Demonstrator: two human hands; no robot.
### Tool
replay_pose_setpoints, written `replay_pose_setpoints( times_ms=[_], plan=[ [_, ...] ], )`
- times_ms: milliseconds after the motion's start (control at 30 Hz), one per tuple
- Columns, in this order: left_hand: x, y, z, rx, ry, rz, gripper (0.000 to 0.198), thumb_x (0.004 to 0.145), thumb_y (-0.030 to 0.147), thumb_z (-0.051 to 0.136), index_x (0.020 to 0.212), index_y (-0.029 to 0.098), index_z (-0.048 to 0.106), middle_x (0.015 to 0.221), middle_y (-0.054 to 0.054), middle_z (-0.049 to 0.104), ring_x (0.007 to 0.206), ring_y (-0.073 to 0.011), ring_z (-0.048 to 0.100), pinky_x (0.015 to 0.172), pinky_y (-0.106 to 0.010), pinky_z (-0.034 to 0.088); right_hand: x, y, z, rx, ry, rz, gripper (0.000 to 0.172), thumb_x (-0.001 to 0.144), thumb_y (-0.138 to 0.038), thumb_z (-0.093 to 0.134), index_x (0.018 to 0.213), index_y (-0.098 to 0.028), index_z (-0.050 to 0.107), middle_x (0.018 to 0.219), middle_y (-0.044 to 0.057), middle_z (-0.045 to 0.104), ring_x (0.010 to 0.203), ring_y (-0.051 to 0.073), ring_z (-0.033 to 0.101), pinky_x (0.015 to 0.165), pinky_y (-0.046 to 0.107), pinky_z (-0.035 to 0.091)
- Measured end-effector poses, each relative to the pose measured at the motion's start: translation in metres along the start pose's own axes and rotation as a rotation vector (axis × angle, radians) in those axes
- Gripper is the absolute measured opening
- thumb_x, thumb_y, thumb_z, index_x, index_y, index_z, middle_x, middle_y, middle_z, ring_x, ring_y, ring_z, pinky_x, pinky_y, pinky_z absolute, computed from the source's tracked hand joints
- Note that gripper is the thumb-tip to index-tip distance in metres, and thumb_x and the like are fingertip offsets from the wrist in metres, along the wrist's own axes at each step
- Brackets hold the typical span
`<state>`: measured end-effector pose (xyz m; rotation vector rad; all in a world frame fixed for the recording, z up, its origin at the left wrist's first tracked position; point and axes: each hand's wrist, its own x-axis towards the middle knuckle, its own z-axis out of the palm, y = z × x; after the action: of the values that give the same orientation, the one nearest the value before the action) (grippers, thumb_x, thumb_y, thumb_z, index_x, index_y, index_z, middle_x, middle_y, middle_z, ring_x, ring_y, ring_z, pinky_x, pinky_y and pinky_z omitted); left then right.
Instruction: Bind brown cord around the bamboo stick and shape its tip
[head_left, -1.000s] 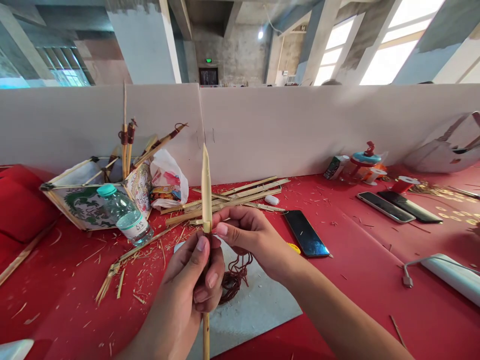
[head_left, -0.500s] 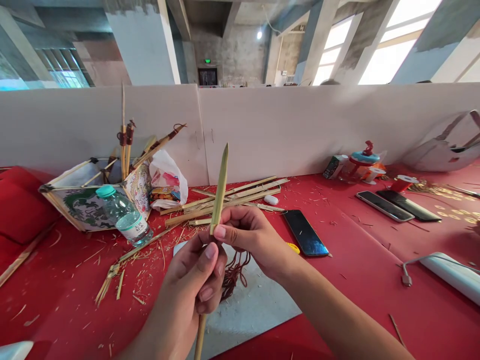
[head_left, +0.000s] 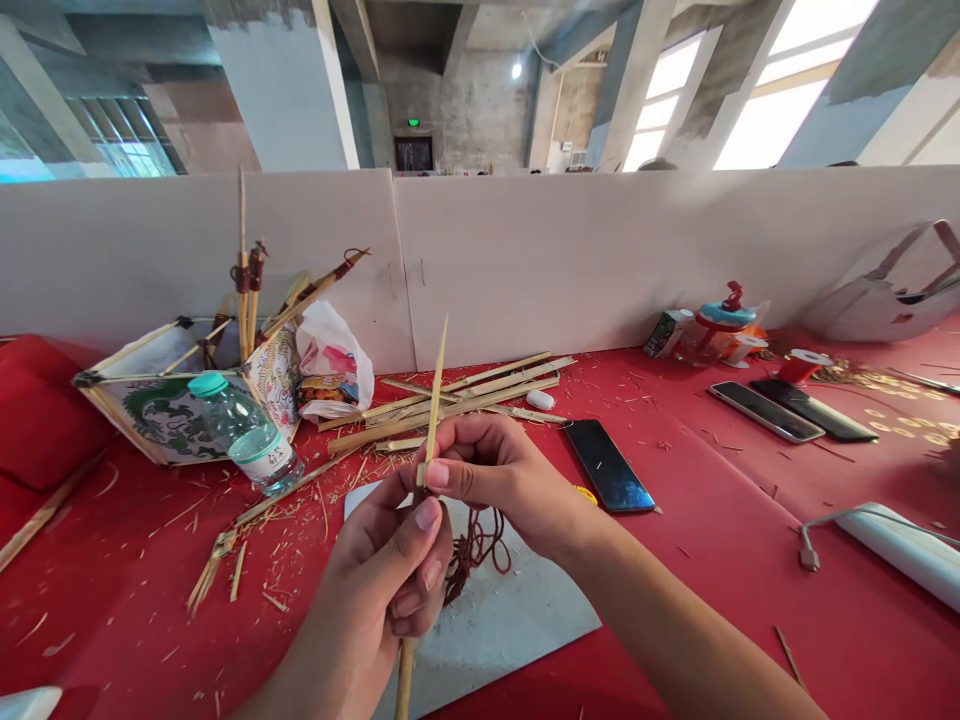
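Note:
Upright between my hands stands a pointed bamboo blade (head_left: 436,400), its narrow side towards me. My right hand (head_left: 480,465) is closed on the blade's base, pinching it between thumb and fingers. Just below, my left hand (head_left: 401,560) is wrapped round a thin bamboo stick (head_left: 405,680), whose lower end shows under the fist. The joint between blade and stick is hidden by my fingers. A dark red cord (head_left: 480,550) hangs in loose loops behind my left hand, over a pale grey board (head_left: 517,630).
Bamboo strips (head_left: 465,395) and shavings lie behind my hands. Left stand a water bottle (head_left: 247,435) and a dragon-patterned box (head_left: 161,405) with bamboo sticks, beside a plastic bag (head_left: 337,360). A phone (head_left: 607,465) lies right; a white partition (head_left: 525,270) closes off the back.
The blade has been turned about its length, from its broad green face to a narrow, paler edge, and its tip sits slightly lower. Both hands keep their grip; the cord loops have shifted a little.

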<state>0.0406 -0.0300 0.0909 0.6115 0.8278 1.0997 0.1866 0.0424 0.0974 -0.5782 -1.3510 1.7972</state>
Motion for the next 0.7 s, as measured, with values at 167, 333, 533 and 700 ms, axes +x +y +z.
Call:
replay_pose_setpoints(
  times_ms=[167,333,533,700],
  plan=[
    [-0.0018,0.0008,-0.0003,-0.027,0.022,-0.018,0.043,0.074,0.051,0.088,0.086,0.019,0.061,0.055,0.008,0.046,0.046,-0.0028,0.023,0.043,-0.017,0.019,-0.0004,0.0008,-0.0028,-0.017,-0.068,-0.013,0.027,0.083,-0.043,0.082,0.09,-0.017,0.075,0.071,-0.002,0.064,0.057,0.006,0.045,0.051,0.021,0.03],
    [-0.0047,-0.0004,-0.0036,-0.038,0.006,-0.05,0.046,0.077,0.058,0.082,0.083,0.016,0.062,0.054,0.007,0.045,0.046,-0.003,0.025,0.044,-0.018,0.022,-0.0011,0.0014,-0.004,0.006,-0.105,0.014,0.026,0.083,-0.042,0.082,0.086,-0.017,0.075,0.071,0.0,0.066,0.063,0.01,0.054,0.056,0.023,0.037],
    [-0.0016,0.0019,0.001,0.008,-0.009,0.02,0.042,0.076,0.047,0.087,0.088,0.021,0.056,0.06,0.008,0.049,0.046,-0.0025,0.025,0.043,-0.017,0.02,0.0002,0.0009,0.0007,0.045,0.029,-0.015,0.03,0.07,-0.036,0.092,0.078,-0.017,0.071,0.073,-0.001,0.066,0.063,0.008,0.053,0.057,0.021,0.039],
    [-0.0014,0.0024,0.0,-0.033,0.028,-0.021,0.045,0.074,0.05,0.087,0.088,0.018,0.06,0.059,0.008,0.046,0.046,-0.0022,0.027,0.043,-0.016,0.022,-0.0009,0.001,0.0003,0.027,-0.045,0.001,0.03,0.081,-0.043,0.084,0.094,-0.017,0.077,0.072,-0.001,0.062,0.065,0.009,0.055,0.058,0.022,0.041]
  ],
)
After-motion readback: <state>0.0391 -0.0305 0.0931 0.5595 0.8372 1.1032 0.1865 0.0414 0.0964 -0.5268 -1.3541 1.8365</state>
